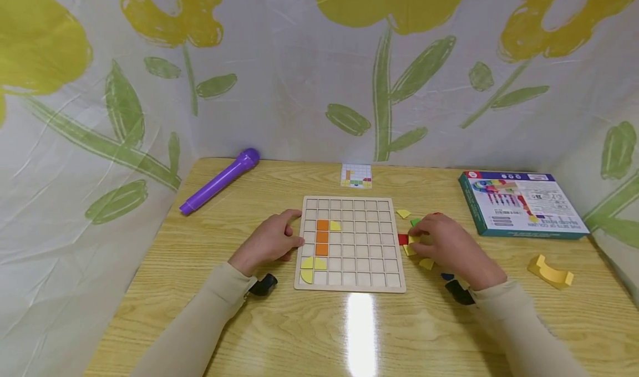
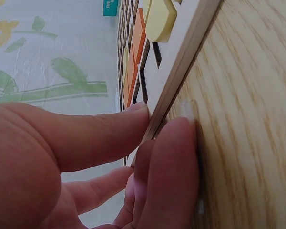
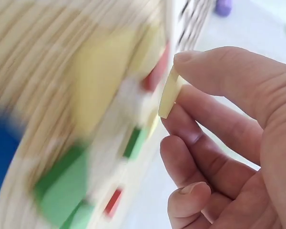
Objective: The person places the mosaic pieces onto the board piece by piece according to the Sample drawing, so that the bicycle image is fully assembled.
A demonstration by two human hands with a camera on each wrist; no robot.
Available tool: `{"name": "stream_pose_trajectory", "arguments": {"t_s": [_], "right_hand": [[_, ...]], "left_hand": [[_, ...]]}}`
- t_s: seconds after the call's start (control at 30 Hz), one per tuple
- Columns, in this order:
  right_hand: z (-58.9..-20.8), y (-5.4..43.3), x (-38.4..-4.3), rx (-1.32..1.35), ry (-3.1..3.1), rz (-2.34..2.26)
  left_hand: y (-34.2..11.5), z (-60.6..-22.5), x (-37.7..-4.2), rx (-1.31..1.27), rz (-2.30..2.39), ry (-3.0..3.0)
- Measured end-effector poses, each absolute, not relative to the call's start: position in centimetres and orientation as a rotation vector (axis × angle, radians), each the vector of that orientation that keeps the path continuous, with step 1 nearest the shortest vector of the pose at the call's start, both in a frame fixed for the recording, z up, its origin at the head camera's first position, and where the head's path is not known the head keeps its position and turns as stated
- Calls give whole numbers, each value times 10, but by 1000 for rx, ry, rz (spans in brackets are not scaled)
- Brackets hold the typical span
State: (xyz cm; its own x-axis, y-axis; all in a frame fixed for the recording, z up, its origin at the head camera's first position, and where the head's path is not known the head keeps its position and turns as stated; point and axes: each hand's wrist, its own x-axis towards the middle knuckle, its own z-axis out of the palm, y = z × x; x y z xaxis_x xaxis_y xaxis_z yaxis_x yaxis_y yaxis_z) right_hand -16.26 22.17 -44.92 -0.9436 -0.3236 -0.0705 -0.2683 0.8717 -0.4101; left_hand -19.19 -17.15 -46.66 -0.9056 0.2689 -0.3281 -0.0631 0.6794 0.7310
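Observation:
A wooden grid board (image 1: 361, 249) lies flat on the table. Three orange square tiles (image 1: 322, 237) form a column in it, with a yellow rounded tile (image 1: 335, 226) beside the top one and three more yellow tiles (image 1: 307, 276) at its lower left. My left hand (image 1: 267, 241) holds the board's left edge, thumb on the rim and fingers against the side. Right of the board, my right hand (image 1: 451, 249) pinches a small yellow tile (image 3: 168, 98) between thumb and fingers, above loose tiles. Among these are a red tile (image 1: 403, 239) and a green tile (image 3: 66, 183); the hand partly hides the pile.
A pattern card (image 1: 356, 176) lies behind the board. At the back left is a purple toy microphone (image 1: 219, 181). A flat printed box (image 1: 524, 205) and a yellow curved block (image 1: 549, 271) lie at the right. A flower-painted sheet (image 1: 279, 88) hangs behind the table.

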Motion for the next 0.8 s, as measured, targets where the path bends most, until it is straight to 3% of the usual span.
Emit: {"name": "stream_pose_trajectory", "arguments": {"t_s": [0.53,0.8], "right_hand": [[-450,90,-138,-943,2889,-613],[-458,58,-128,-1104,2859,-594]], "left_hand": [[-173,-466,-192,161,1085,2503],[-173,-466,-193,148,1065,2500]]}}
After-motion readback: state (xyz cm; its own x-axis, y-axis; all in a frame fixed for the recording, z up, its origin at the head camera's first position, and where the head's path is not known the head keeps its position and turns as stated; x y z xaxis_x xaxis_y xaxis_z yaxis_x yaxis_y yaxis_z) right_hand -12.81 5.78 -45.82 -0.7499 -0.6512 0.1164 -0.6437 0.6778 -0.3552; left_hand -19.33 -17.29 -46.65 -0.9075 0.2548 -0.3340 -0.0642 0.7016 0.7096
